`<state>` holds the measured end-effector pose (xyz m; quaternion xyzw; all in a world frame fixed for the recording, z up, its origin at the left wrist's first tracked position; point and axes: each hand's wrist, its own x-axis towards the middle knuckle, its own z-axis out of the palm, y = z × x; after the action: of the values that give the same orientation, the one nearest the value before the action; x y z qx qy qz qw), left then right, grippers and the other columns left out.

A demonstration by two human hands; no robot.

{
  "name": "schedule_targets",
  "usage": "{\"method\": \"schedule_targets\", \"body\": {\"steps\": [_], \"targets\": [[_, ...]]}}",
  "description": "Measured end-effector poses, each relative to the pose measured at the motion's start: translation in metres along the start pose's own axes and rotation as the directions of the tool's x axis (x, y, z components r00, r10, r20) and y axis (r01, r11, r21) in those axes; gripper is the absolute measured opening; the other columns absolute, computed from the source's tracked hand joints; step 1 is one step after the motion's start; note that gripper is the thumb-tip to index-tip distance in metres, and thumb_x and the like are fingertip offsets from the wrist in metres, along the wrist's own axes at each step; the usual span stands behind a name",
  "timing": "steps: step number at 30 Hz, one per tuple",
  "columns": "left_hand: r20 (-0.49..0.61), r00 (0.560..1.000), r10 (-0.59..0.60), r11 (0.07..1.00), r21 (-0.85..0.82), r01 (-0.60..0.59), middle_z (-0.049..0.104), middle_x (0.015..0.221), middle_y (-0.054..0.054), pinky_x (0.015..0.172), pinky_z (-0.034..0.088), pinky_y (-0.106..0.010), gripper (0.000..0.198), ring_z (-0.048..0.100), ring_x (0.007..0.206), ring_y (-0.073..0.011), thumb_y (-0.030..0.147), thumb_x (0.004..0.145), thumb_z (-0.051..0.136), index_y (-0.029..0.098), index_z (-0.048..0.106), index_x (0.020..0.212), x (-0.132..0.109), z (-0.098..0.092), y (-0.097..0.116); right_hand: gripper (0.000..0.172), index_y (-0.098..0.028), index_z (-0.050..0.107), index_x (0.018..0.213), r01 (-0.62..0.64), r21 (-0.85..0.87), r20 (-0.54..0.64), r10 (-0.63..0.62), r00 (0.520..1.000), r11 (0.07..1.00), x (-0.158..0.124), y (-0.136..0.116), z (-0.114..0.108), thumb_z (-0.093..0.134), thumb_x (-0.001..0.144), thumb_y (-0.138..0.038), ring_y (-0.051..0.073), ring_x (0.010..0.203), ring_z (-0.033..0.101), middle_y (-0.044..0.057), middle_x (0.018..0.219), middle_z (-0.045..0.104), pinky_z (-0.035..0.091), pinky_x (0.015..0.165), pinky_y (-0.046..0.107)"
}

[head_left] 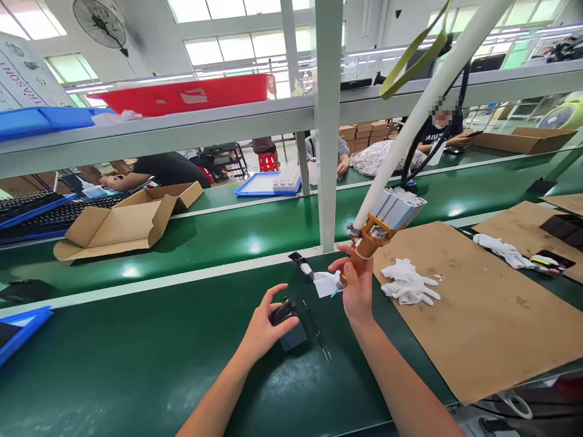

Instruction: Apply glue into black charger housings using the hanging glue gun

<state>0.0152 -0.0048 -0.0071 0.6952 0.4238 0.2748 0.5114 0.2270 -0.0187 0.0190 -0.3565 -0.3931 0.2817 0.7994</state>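
My left hand rests on the green bench, fingers curled round a small black part that sits on a dark block. My right hand is raised beside it and grips the gold-coloured body of a hanging dispenser tool, whose teal tip points down and left. A white hose runs from the tool up to the right. Thin black rods lie between my hands. A small black piece and a white scrap lie just beyond.
White gloves lie on a brown cardboard sheet to the right. A metal post stands ahead. An open carton sits on the green conveyor. Other people work across the line. A blue tray is at left.
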Motion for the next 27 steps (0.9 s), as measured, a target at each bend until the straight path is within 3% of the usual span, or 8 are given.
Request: {"method": "schedule_targets", "body": {"steps": [5, 10, 16, 27], "targets": [[0.144, 0.989, -0.028, 0.971, -0.232, 0.061, 0.065, 0.075, 0.002, 0.060, 0.046, -0.025, 0.070, 0.060, 0.065, -0.0151, 0.040, 0.074, 0.073, 0.024, 0.033, 0.128, -0.017, 0.004, 0.018, 0.038, -0.027, 0.048, 0.119, 0.003, -0.269, -0.136, -0.041, 0.990, 0.963, 0.009, 0.010, -0.008, 0.060, 0.084, -0.037, 0.013, 0.079, 0.058, 0.001, 0.100, 0.060, 0.045, 0.079, 0.031], [0.197, 0.979, -0.061, 0.982, -0.162, 0.094, 0.065, 0.075, 0.003, 0.061, 0.044, -0.023, 0.068, 0.056, 0.063, -0.0125, 0.038, 0.073, 0.073, 0.025, 0.035, 0.127, -0.026, 0.002, 0.027, 0.040, -0.024, 0.049, 0.119, 0.018, -0.345, -0.215, -0.098, 0.972, 0.938, 0.022, 0.019, -0.018, 0.059, 0.083, -0.038, 0.017, 0.097, 0.058, 0.005, 0.108, 0.060, 0.044, 0.092, 0.036], [0.219, 0.973, -0.074, 0.997, 0.031, 0.069, 0.063, 0.070, 0.007, 0.058, 0.037, -0.022, 0.065, 0.047, 0.058, -0.0105, 0.034, 0.072, 0.072, 0.027, 0.037, 0.126, -0.032, 0.000, 0.042, 0.054, -0.023, 0.042, 0.131, 0.040, -0.338, -0.196, -0.112, 0.974, 0.940, 0.028, 0.026, -0.026, 0.062, 0.082, -0.034, 0.019, 0.117, 0.052, 0.009, 0.129, 0.052, 0.038, 0.104, 0.040], [0.248, 0.962, -0.115, 0.993, 0.012, 0.115, 0.065, 0.071, 0.008, 0.058, 0.037, -0.021, 0.064, 0.051, 0.059, -0.0113, 0.033, 0.073, 0.072, 0.028, 0.036, 0.126, -0.033, -0.003, 0.050, 0.065, -0.028, 0.032, 0.142, 0.033, -0.399, -0.094, -0.077, 0.993, 0.916, 0.026, 0.026, -0.025, 0.061, 0.083, -0.031, 0.021, 0.128, 0.045, 0.008, 0.140, 0.045, 0.033, 0.109, 0.043]]}}
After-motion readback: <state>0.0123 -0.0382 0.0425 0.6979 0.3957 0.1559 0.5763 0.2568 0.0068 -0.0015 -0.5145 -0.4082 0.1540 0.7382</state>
